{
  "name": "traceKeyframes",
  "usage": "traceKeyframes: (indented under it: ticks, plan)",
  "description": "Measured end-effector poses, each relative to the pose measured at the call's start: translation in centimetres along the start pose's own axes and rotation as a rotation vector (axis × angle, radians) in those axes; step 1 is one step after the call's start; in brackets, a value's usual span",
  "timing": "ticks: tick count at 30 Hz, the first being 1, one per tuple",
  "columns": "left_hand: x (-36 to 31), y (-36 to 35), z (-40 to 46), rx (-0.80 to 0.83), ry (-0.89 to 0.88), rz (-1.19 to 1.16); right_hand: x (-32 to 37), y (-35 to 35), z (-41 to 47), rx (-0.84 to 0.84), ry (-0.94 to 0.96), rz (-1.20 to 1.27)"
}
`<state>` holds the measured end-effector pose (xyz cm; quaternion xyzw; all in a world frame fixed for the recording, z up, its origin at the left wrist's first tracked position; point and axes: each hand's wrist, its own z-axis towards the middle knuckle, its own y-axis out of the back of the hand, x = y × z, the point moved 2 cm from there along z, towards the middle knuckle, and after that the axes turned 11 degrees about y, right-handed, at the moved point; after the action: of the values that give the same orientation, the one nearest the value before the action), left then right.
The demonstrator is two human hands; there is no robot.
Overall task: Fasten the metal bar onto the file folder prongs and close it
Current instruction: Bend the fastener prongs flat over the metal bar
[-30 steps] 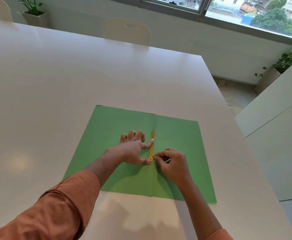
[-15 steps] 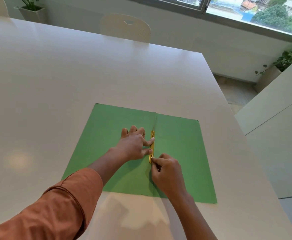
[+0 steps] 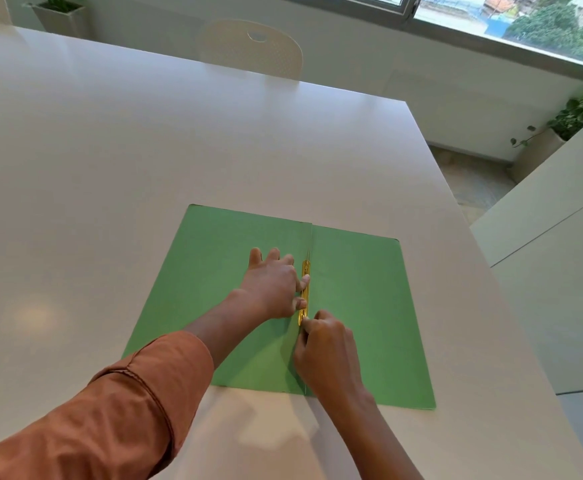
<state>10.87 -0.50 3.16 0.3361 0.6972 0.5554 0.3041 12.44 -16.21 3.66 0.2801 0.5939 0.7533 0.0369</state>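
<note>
Right now the open green card file folder (image 3: 352, 299) lies flat on the white table (image 3: 144, 150), and the slim gold metal bar (image 3: 305, 289) sits along its centre fold, just right of the crease. The left hand (image 3: 272, 285) is spread wide and flat on the left leaf, with thumb and forefinger tip touching the bar's left edge to steady it. The right hand (image 3: 328, 348) is curled tight at the bar's near end, fingertips pinching something small there; whether that is a prong or a sliding tab cannot be told, as the fingers hide it. A thin prong (image 3: 308, 252) seems to lie past the bar's far end.

To do this step well, I judge, the left hand should press down firmly so the bar cannot skid along the fold, while the right bends or slides the near piece low and flat against the bar. Both ends should lie flush before the cover is folded over.
</note>
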Motion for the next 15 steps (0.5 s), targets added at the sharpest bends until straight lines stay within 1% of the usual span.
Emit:
traceKeyframes:
  ticks: [4,8,15]
  plan:
    - [-0.1,-0.1,0.0,-0.002,0.0,0.006,0.2,0.2,1.0,0.007,-0.148,0.015]
    - [-0.1,-0.1,0.0,-0.006,-0.004,0.001,0.6,0.3,2.1,0.008,-0.25,0.074]
    - [-0.1,-0.2,0.2,-0.004,-0.01,-0.017,1.5,-0.8,1.0,0.008,-0.208,-0.007]
